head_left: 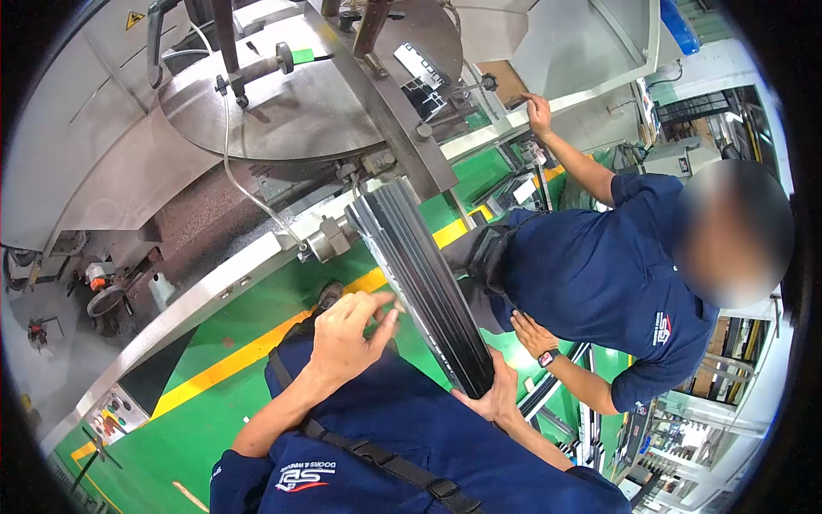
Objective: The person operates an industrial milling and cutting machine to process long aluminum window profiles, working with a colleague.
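A long black ribbed profile (424, 287) slants across the middle, its upper end close to the machine's edge. My right hand (497, 390) is wrapped round its lower end. To the left of the profile, my left hand (353, 334) is raised with bent fingers, thumb and forefinger near each other beside the profile's edge. Whether anything small is between those fingertips is too small to tell.
A machine with a round metal table (274, 103) and cut profile pieces (421, 77) fills the top. A co-worker (591, 283) stands at the right, one hand on the machine's edge. Yellow lines (205, 377) cross the green floor.
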{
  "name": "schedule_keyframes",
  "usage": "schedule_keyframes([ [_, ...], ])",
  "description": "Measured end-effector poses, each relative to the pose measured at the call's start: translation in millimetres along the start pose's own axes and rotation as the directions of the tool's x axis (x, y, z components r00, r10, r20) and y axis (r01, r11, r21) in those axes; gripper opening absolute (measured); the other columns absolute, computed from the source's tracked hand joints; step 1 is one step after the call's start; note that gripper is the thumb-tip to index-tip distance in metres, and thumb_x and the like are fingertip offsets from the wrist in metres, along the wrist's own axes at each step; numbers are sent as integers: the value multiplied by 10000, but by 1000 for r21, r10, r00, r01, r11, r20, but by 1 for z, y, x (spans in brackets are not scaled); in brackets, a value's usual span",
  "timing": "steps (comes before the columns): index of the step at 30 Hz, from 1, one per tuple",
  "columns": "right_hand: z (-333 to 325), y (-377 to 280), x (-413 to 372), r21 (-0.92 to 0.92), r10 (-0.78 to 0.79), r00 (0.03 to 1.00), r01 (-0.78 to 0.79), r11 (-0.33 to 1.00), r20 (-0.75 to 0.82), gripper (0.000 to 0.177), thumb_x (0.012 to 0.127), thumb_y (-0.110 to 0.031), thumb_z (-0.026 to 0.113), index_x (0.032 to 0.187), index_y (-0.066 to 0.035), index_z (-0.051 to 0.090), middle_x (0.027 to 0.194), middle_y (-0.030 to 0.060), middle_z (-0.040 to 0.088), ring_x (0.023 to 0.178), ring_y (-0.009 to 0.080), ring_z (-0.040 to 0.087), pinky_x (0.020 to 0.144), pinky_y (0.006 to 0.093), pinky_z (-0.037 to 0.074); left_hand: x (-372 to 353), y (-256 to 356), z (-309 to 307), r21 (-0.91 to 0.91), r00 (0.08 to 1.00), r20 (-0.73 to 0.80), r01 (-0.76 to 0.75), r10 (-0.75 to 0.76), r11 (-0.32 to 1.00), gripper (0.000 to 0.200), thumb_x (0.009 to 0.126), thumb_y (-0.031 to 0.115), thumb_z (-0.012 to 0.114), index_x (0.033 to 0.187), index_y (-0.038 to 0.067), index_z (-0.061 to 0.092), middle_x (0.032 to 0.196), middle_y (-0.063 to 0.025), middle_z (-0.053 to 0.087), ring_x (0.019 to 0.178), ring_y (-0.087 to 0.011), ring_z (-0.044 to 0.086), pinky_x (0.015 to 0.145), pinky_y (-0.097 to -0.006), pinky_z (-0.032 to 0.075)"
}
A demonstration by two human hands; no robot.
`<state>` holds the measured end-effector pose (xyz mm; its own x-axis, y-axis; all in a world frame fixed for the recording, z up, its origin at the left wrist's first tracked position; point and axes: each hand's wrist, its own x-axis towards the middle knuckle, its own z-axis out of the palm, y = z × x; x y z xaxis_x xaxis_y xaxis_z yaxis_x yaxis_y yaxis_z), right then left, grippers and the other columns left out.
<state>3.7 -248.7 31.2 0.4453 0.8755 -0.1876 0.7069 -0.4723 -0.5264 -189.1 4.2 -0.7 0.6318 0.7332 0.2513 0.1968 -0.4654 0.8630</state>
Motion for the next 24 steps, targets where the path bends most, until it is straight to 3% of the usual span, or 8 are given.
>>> schedule_keyframes([
  [1, 0, -4, 5, 10, -7, 1000, 7, 1000, -5, 947, 623, -407, 889, 1347, 41, 476, 1091, 234, 706, 968, 363, 724, 900, 413, 552, 1, 4, -1, -17, 999, -35, 34, -34, 999, 136, 835, 128, 774, 917, 63, 687, 748, -42, 648, 634, -199, 642, 571, -342, 511],
  [8, 0, -27, 34, 77, 34, 999, -34, 996, 9, 900, 618, -377, 858, 1312, 61, 489, 992, 229, 722, 896, 348, 735, 847, 393, 557, -16, 0, 4, -26, 946, 293, -136, 138, 990, 369, 916, 226, 712, 628, 68, 543, 614, -75, 588, 634, -258, 621, 579, -404, 507],
  [13, 0, -35, 43, 20, -6, 1000, 6, 1000, -19, 875, 620, -390, 884, 1293, 30, 513, 959, 229, 716, 855, 368, 734, 798, 417, 567, -30, -29, 5, -111, 842, 531, -40, 93, 993, 305, 927, 153, 632, 1211, 44, 643, 1085, -159, 689, 1013, -346, 685, 865, -445, 569],
  [16, 2, -31, 47, 21, -33, 999, 34, 999, -38, 873, 621, -401, 881, 1280, 41, 518, 949, 235, 714, 842, 379, 729, 791, 421, 564, -65, -104, -17, -43, 890, 380, 288, -251, 957, 341, 964, 217, 641, 1258, 44, 649, 1121, -190, 711, 998, -345, 703, 890, -411, 562],
  [19, 2, -34, 46, 9, -18, 999, 18, 1000, -31, 882, 619, -408, 880, 1281, 47, 517, 946, 236, 712, 833, 387, 726, 789, 421, 564, -180, -226, -42, -146, 639, 211, 769, -740, 622, 498, 1018, 286, 588, 1433, 24, 502, 1288, -206, 657, 1179, -286, 647, 956, -405, 525],
  [21, 2, -32, 47, -2, -28, 999, 28, 1000, -30, 895, 621, -419, 876, 1293, 46, 511, 945, 235, 712, 827, 386, 727, 787, 420, 565, -313, -307, -39, 151, 468, 143, 861, -872, 486, 629, 1018, 365, 560, 1496, -18, 417, 1485, -251, 505, 1399, -379, 472, 1146, -432, 393],
  [23, 3, -31, 47, -5, -48, 998, 48, 999, -37, 899, 624, -423, 874, 1297, 48, 508, 957, 237, 710, 839, 384, 727, 793, 419, 564, -410, -312, -10, 606, -70, 303, 784, -950, 136, 766, 1002, 496, 497, 1561, -1, 330, 1634, -238, 278, 1536, -328, 242, 1245, -449, 242],
  [24, 3, -31, 48, -6, -59, 998, 59, 998, -37, 901, 626, -425, 873, 1300, 48, 507, 964, 239, 709, 845, 383, 727, 796, 419, 564, -450, -296, 12, 617, 81, 397, 714, -914, 331, 715, 984, 467, 539, 1513, 3, 415, 1552, -252, 418, 1456, -358, 395, 1176, -455, 358],
])
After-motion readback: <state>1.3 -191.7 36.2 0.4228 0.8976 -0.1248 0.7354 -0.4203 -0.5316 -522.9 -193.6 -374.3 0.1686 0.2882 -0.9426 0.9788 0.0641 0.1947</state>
